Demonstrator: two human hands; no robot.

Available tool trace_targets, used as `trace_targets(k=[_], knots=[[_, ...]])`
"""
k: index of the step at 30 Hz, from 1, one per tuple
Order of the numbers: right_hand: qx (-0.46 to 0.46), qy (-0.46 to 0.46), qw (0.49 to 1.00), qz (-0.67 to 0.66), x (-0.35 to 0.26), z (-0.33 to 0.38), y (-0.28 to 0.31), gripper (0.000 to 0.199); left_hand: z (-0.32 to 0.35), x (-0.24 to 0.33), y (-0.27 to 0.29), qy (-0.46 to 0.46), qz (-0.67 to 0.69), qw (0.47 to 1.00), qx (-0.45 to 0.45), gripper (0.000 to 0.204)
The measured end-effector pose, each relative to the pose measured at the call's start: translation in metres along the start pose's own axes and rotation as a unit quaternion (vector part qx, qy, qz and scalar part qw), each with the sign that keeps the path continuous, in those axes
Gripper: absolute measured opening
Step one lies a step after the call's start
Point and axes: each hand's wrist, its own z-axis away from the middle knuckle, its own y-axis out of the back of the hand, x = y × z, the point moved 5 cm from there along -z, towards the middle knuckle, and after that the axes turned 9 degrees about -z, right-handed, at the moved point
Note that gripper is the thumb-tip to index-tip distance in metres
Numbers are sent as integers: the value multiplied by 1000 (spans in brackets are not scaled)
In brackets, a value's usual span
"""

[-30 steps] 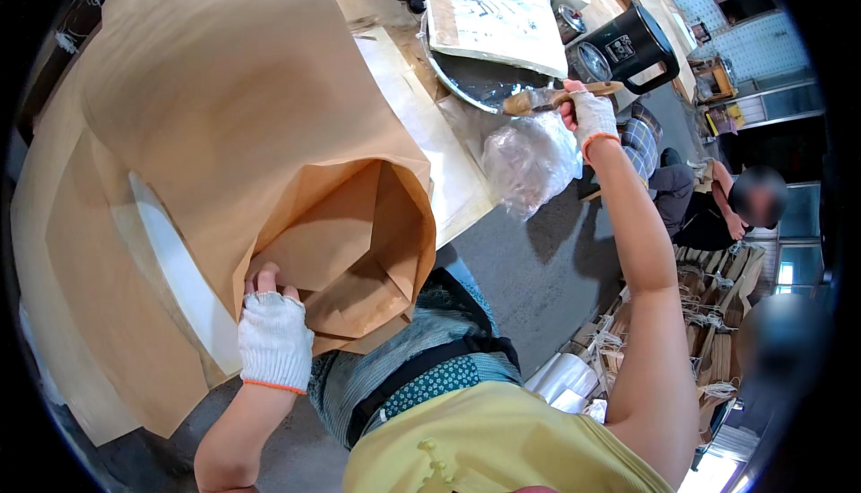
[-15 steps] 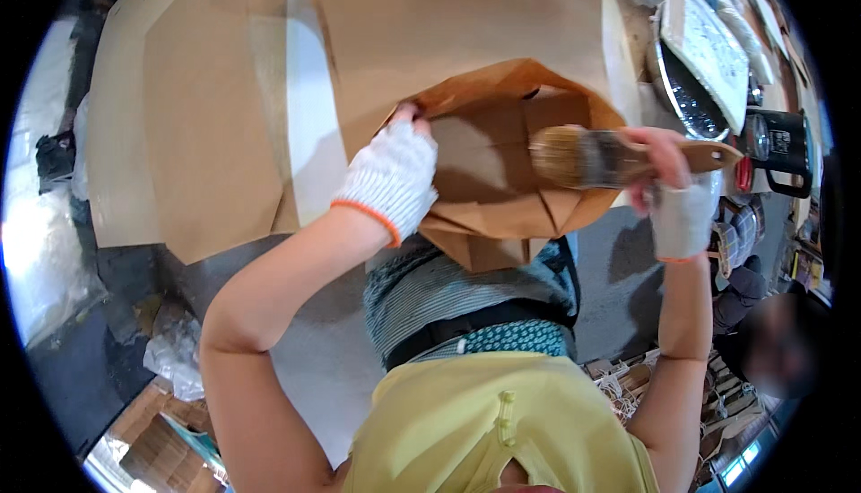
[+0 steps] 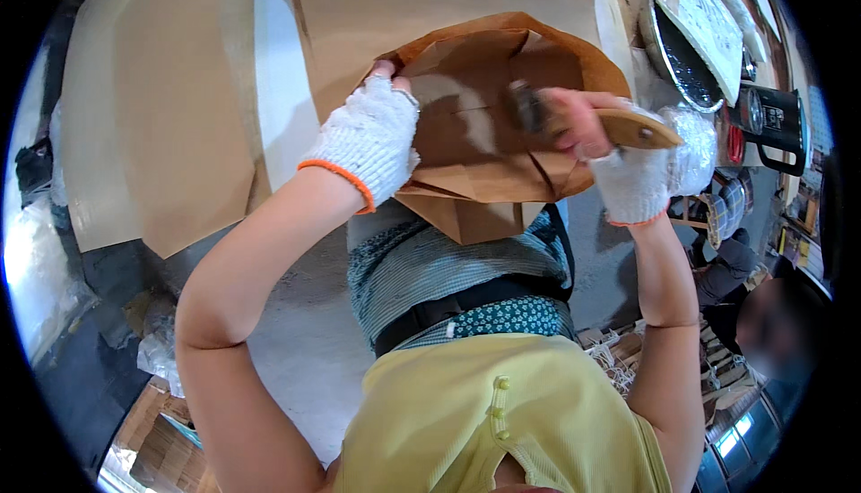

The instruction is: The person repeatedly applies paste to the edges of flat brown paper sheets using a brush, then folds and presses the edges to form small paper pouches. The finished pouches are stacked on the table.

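Observation:
A large brown paper bag (image 3: 487, 184) lies at the table's near edge with its mouth spread wide towards me. My left hand (image 3: 366, 139), in a white knit glove that leaves the fingertips bare, is closed on the bag's left rim. Over the bag's right side, my right hand (image 3: 603, 143), gloved the same way, grips the wooden handle of a wide paintbrush (image 3: 641, 130). The brush's metal band points into the bag. Its bristles are hard to make out against the brown paper inside.
Flat brown paper sheets (image 3: 184, 90) cover the table's left, beside a white strip (image 3: 282, 72). To the right stand a round metal pan (image 3: 665, 58) under a white board (image 3: 701, 22), a black mug (image 3: 778, 125) and a clear plastic-wrapped thing (image 3: 692, 148). Another person (image 3: 776, 323) is at far right.
My right hand has moved left and slightly up, taking the paintbrush from above the bag's right rim down into its mouth. My left hand still holds the left rim.

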Motion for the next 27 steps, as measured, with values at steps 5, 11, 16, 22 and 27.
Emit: trace_targets(k=[5,11,16,22,27], knots=[[99,73,934,337,25,10,47,22,-6,3,-3,5,26,1000,-6,65],[47,45,992,106,-45,-15,61,22,-4,3,-6,-147,-18,989,16,35],[-107,65,980,154,-1,-35,-25,15,-13,1,7,-63,1,992,-112,49],[-15,149,969,194,6,-21,19,11,-20,17,15,-81,-11,995,-56,45],[156,119,972,129,8,-3,25,13,-73,27,3,-59,-25,997,-49,32]])
